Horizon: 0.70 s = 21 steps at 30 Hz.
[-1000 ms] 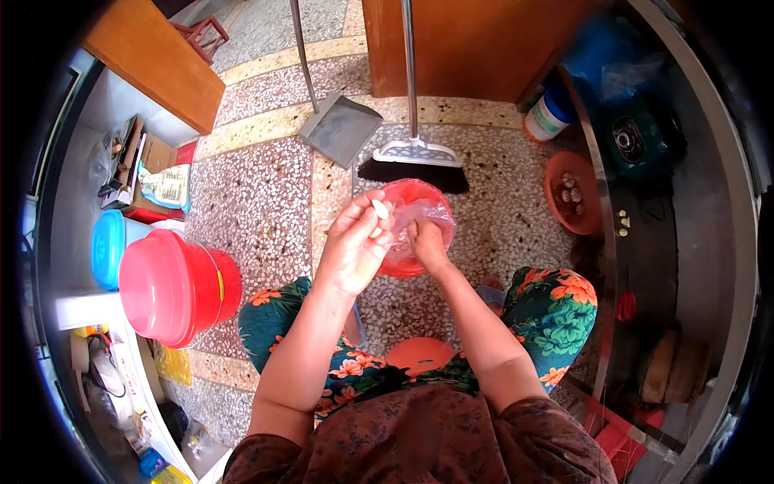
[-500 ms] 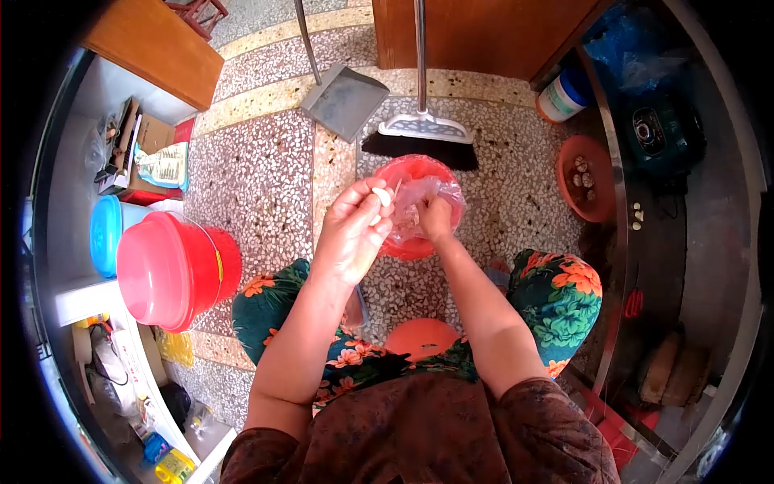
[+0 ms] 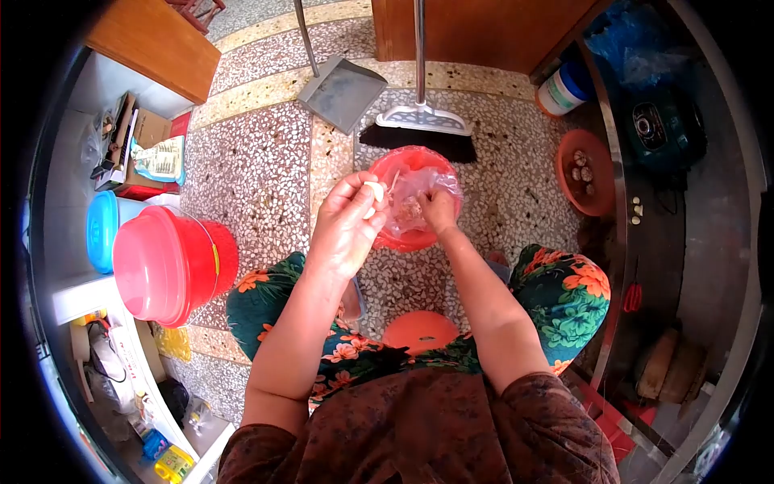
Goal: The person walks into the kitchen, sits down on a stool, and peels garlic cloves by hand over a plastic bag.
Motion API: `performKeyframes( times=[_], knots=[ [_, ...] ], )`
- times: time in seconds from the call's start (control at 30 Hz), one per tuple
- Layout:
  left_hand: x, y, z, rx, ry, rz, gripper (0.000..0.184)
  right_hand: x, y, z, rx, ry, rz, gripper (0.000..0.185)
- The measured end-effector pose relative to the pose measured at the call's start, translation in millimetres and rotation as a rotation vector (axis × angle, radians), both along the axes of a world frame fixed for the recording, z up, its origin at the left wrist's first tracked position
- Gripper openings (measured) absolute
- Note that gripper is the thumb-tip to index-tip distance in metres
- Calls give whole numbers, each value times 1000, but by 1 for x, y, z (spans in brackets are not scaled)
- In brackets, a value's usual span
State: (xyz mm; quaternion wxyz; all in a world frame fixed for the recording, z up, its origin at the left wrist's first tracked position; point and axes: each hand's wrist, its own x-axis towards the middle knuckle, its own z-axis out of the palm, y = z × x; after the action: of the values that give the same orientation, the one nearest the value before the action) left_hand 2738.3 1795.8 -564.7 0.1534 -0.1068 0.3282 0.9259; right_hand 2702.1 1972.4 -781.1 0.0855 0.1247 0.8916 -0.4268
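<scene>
My left hand (image 3: 351,222) is closed, pinching a pale peeled garlic clove (image 3: 374,191) up in its fingertips, with another pale piece lower in the fingers. It is over the left rim of a red bin (image 3: 395,239). The bin is lined with a clear plastic bag (image 3: 403,189) that has light scraps inside, probably peel. My right hand (image 3: 439,210) reaches down over the bin's right side, its fingers bunched against the bag. What those fingers hold, if anything, is hidden.
A broom (image 3: 423,121) and a grey dustpan (image 3: 343,93) stand just beyond the bin. To the right, garlic bulbs lie in an orange basin (image 3: 568,189), near several cloves (image 3: 637,211) and red-handled scissors (image 3: 633,297). A lidded red bucket (image 3: 173,266) is at left.
The left hand still holds the clove, turned slightly. The right hand has stayed at the bag with little movement. The whole view has shifted a little.
</scene>
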Motion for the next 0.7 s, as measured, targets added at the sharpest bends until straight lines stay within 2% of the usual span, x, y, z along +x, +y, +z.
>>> performKeyframes(
  times=[0.07,0.2,0.27,0.37,0.5,0.57,0.7],
  knots=[
    [0,0,-2,-6,-1,1,12,5,-2,5,-141,125,1,20],
    [0,2,-3,-42,-13,6,11,3,0,2,-74,131,26,22],
    [-1,2,-5,-57,-27,9,11,-1,4,4,-41,-63,56,28],
    [-2,2,-8,-9,4,-18,10,7,1,27,-163,40,-22,28],
    [-2,6,-6,-68,7,-12,9,13,-3,72,-302,72,-28,30],
    [-1,9,-4,-105,22,-19,9,16,-6,106,-784,36,-11,32],
    [0,15,-5,-240,75,-27,9,28,-4,175,-990,52,77,34]
  ],
)
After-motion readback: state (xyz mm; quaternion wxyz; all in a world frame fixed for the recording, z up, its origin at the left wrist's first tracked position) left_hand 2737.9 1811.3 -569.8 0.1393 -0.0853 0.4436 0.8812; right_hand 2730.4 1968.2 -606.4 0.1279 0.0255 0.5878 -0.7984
